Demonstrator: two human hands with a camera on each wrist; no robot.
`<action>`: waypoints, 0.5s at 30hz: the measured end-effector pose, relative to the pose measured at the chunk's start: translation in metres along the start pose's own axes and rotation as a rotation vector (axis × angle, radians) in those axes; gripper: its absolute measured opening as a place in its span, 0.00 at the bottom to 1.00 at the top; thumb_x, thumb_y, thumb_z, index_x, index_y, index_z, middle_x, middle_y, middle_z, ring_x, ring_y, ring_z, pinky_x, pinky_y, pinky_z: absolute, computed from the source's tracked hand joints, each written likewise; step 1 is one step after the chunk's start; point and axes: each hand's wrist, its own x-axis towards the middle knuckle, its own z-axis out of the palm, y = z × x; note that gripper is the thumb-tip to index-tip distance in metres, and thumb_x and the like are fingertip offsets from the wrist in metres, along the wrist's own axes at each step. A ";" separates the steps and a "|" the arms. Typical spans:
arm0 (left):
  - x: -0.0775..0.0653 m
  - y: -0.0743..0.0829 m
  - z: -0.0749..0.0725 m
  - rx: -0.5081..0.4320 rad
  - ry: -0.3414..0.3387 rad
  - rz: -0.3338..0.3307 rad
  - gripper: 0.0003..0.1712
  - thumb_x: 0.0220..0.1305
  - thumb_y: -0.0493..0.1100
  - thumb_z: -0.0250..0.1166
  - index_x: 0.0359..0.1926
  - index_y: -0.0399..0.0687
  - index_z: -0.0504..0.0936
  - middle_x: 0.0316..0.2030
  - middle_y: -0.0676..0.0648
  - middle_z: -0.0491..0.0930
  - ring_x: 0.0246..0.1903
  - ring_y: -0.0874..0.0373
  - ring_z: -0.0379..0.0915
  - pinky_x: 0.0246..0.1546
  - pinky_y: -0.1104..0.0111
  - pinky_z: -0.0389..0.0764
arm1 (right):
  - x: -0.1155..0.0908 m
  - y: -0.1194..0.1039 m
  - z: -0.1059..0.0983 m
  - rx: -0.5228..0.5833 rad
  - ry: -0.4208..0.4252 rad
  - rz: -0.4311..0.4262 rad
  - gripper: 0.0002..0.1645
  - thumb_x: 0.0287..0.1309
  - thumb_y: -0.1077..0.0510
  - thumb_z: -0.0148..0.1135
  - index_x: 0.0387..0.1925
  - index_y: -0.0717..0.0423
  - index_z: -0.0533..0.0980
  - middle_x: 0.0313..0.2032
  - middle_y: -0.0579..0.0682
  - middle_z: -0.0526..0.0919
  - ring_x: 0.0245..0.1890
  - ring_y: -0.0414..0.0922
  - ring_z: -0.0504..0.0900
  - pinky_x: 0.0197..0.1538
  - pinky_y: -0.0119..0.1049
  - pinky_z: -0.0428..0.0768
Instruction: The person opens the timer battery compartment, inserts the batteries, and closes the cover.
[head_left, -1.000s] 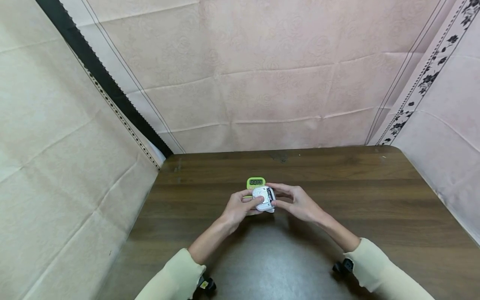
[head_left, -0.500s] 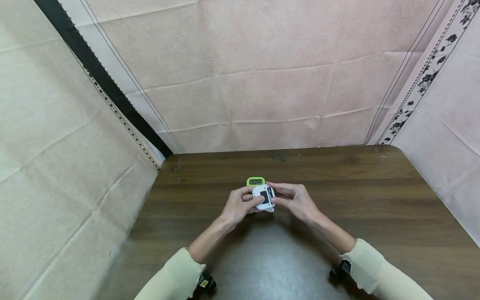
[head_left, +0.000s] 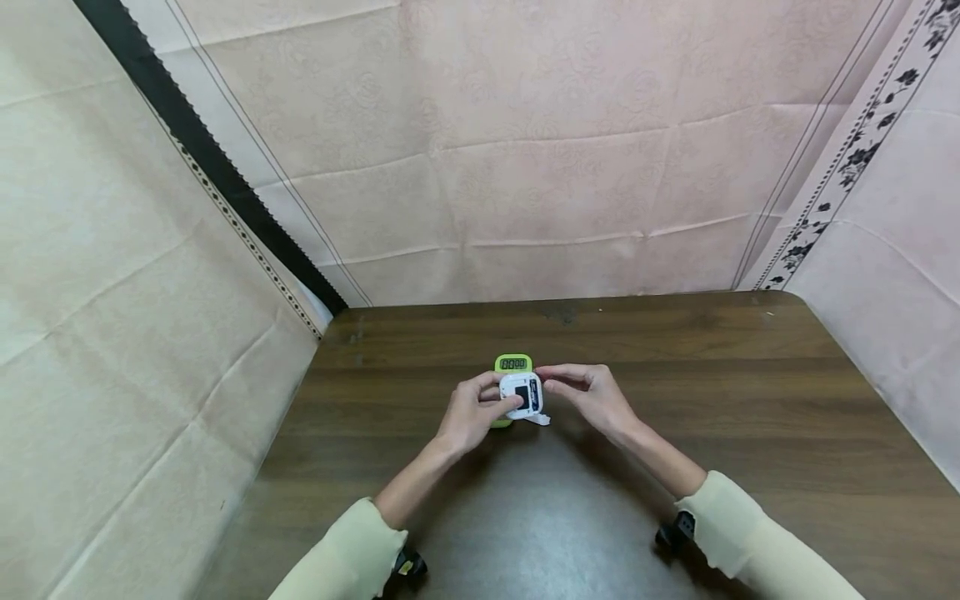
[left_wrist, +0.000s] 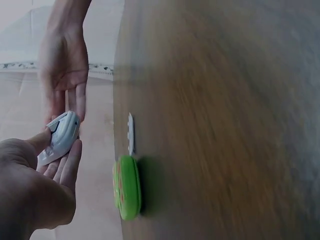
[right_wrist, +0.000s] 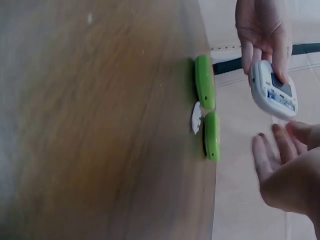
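Note:
My left hand (head_left: 468,414) holds a white palm-sized electronic device (head_left: 527,383) over the table, thumb across its back and fingers beneath. The back faces up, with a dark square and an uncovered battery slot. In the right wrist view, a battery (right_wrist: 281,99) lies in that slot. Just off the device's right edge is my right hand (head_left: 596,402), fingers loosely bent and nothing seen between them. A small white cover (head_left: 539,419) lies on the table below the device. Behind it sits a green digital timer (head_left: 513,360), its display showing zeros, partly hidden by the device.
A second green case (head_left: 501,423) is mostly hidden under the left hand and device; the right wrist view shows both green cases (right_wrist: 212,136) beside the white cover. The brown wooden table (head_left: 675,350) ends at a cloth-covered wall (head_left: 540,167).
The right fingers have come away from the device's edge and sit slightly apart from it. The left hand has shifted the device slightly left, and its thumb has slid, baring more of the dark square.

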 end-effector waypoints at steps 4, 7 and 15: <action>0.001 -0.002 -0.008 -0.010 0.042 0.013 0.16 0.70 0.36 0.73 0.56 0.36 0.84 0.50 0.35 0.89 0.51 0.43 0.88 0.50 0.48 0.88 | 0.004 0.009 0.000 -0.168 -0.070 0.064 0.17 0.70 0.63 0.70 0.59 0.60 0.85 0.55 0.58 0.88 0.50 0.51 0.88 0.51 0.42 0.88; 0.001 -0.003 -0.013 -0.013 0.045 0.016 0.16 0.71 0.36 0.72 0.56 0.35 0.83 0.50 0.35 0.88 0.51 0.43 0.88 0.50 0.48 0.88 | 0.007 0.017 0.003 -0.317 -0.122 0.046 0.16 0.67 0.65 0.72 0.55 0.63 0.86 0.48 0.58 0.90 0.40 0.47 0.87 0.41 0.38 0.86; 0.000 -0.002 -0.016 -0.016 0.044 0.029 0.17 0.71 0.36 0.72 0.57 0.34 0.83 0.49 0.35 0.89 0.49 0.44 0.88 0.48 0.49 0.89 | 0.014 0.032 0.020 -0.546 -0.131 -0.066 0.14 0.55 0.63 0.82 0.43 0.63 0.89 0.34 0.52 0.85 0.31 0.45 0.81 0.33 0.33 0.79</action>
